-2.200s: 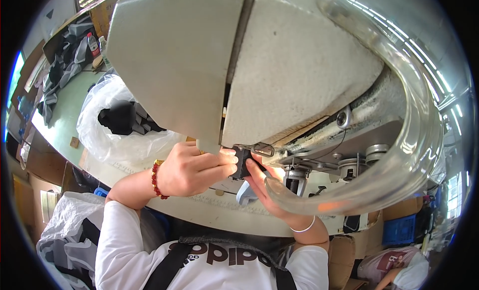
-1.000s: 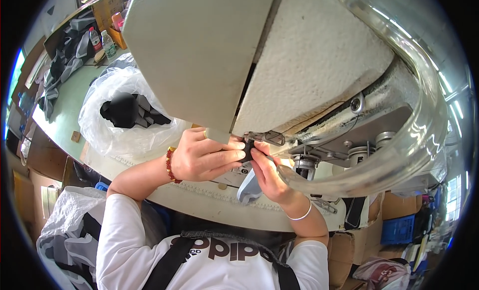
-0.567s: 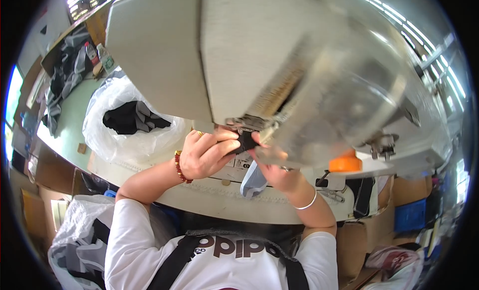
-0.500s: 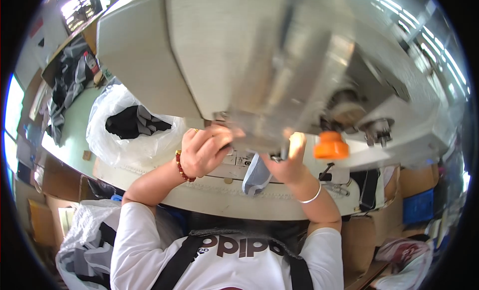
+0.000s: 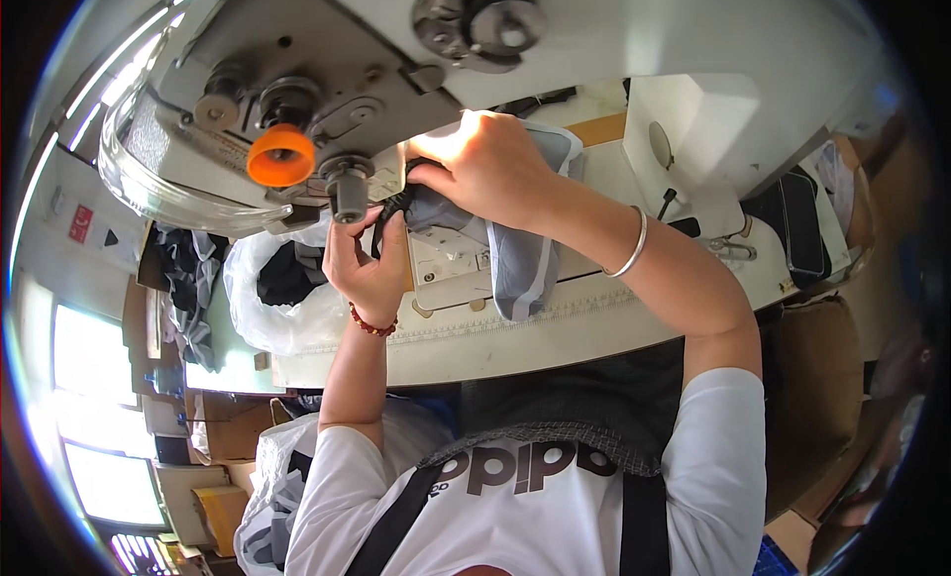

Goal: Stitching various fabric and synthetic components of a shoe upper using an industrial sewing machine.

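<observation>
Black strip (image 5: 398, 208): in hand at the sewing machine (image 5: 674, 41), not let go; the work on this piece looks partway through, though no finished seam can be made out, so how much is left I cannot tell.
Strip and fingers: it runs between the two hands, its lower end at the left thumb and fingers, its upper part at the right thumb, just beside the machine's lower metal parts.
Left hand (image 5: 365, 264): fingers narrow, thumb and fingers pinching the strip.
Right hand (image 5: 500, 175): thumb on the strip's upper part, grip narrow; the other fingertips are lost in glare and behind the machine.
Grey cloth (image 5: 522, 269): hangs below the right hand, reaching toward the tabletop (image 5: 594, 333)'s near edge; whether it joins the strip is unclear.
Orange knob (image 5: 280, 158): on the machine, up and left of the hands.
Plastic bag (image 5: 248, 294): by the tabletop's far left corner, with dark cloth (image 5: 285, 276) inside, perhaps more pieces to work.
</observation>
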A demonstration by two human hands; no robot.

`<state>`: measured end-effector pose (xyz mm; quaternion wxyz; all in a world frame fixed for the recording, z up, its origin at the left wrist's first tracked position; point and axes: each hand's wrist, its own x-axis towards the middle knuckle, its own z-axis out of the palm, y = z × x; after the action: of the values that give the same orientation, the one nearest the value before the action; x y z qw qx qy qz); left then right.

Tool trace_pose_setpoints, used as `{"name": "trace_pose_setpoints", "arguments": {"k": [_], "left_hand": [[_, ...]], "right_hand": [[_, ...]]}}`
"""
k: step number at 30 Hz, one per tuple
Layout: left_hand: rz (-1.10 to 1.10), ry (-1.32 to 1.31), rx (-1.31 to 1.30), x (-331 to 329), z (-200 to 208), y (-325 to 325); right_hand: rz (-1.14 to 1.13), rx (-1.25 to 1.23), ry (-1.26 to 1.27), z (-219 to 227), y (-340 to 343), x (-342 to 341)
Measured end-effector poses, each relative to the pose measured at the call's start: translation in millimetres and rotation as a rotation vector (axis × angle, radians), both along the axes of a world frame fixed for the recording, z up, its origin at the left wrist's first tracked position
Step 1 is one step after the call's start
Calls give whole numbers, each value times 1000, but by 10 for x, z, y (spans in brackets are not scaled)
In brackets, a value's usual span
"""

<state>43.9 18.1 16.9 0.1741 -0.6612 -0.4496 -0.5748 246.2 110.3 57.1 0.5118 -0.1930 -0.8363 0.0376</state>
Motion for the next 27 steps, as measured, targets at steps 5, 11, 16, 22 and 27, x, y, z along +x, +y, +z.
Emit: {"name": "trace_pose_setpoints", "arguments": {"k": [5,11,16,22,27], "left_hand": [[141,299,30,77,163,-65],[250,499,-93,72,315,-146],[217,607,-15,-89,406,-96],[120,528,24,-183,349,-59],[27,476,46,-194,353,-67]], "right_hand": [[-17,-31,20,4,17,-42],[46,-36,12,7,68,-43],[17,102,116,-45,2,-38],[95,240,100,-82,-73,66],[115,328,14,-73,-207,118]]}}
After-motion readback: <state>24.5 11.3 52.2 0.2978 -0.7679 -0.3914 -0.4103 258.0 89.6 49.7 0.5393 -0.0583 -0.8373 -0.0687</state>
